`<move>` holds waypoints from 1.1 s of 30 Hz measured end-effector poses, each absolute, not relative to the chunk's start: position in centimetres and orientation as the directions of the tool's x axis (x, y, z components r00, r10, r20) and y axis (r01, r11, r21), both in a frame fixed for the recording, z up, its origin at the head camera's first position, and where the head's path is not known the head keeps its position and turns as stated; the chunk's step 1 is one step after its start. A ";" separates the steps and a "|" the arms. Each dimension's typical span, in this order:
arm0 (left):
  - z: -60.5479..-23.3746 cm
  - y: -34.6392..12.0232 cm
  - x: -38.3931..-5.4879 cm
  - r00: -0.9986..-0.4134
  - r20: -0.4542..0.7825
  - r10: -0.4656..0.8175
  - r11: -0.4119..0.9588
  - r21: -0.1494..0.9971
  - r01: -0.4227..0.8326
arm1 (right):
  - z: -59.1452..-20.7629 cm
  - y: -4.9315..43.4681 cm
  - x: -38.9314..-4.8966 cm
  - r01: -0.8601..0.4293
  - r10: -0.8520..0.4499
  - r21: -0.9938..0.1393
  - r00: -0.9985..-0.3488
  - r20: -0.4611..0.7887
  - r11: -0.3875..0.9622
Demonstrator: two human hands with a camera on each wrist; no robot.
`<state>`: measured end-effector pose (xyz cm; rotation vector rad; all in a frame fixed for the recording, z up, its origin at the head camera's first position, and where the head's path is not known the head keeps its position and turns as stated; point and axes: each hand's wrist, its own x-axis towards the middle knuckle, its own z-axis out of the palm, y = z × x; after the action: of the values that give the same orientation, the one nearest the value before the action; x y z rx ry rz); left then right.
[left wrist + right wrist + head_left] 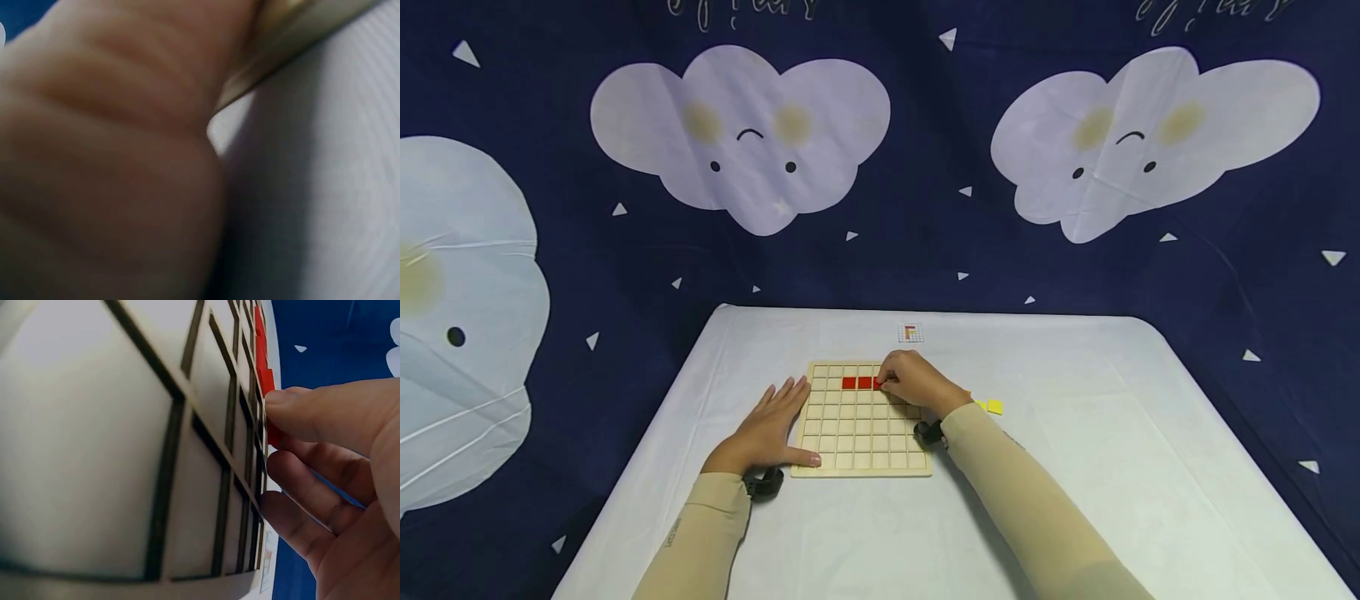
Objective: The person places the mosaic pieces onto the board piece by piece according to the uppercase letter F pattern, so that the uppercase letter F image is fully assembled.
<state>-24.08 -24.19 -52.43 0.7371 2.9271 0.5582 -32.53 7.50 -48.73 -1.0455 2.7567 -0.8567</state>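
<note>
A light wooden grid board (848,437) lies on the white table. Two red square tiles (857,383) sit side by side in its second row from the top. Just right of them, my right hand (917,382) pinches another red tile (273,434) between thumb and fingers, at the board's surface. Along the board's left edge my left hand (769,427) rests with fingers spread, the thumb over the lower left corner. The left wrist view is mostly filled by blurred skin, with the board's edge (294,47) above.
Yellow tiles (995,407) lie right of the board, partly hidden by the right wrist, with a bit of orange near them. A small printed pattern card (911,333) lies behind the board. A dark blue cloth (925,258) with clouds hangs behind the white table (1112,467).
</note>
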 end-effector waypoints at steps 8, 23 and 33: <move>-52.2 -24.2 -24.1 -0.882 0.006 0.471 0.825 0.352 0.443 | -49.2 7.0 -32.7 -0.604 -0.612 -0.477 -0.774 0.161 0.638; -52.2 -24.1 -24.0 -0.884 0.006 0.468 0.827 0.351 0.440 | -49.0 6.6 -31.9 -0.505 -0.525 -0.529 -0.842 0.127 0.682; -52.4 -24.3 -24.2 -0.879 0.013 0.477 0.820 0.355 0.450 | -48.7 7.6 -31.6 -0.542 -0.557 -0.548 -0.815 0.159 0.637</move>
<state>-24.19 -24.26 -52.42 0.7451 2.9235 0.5406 -31.58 7.61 -48.75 -0.9466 2.8200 -0.9307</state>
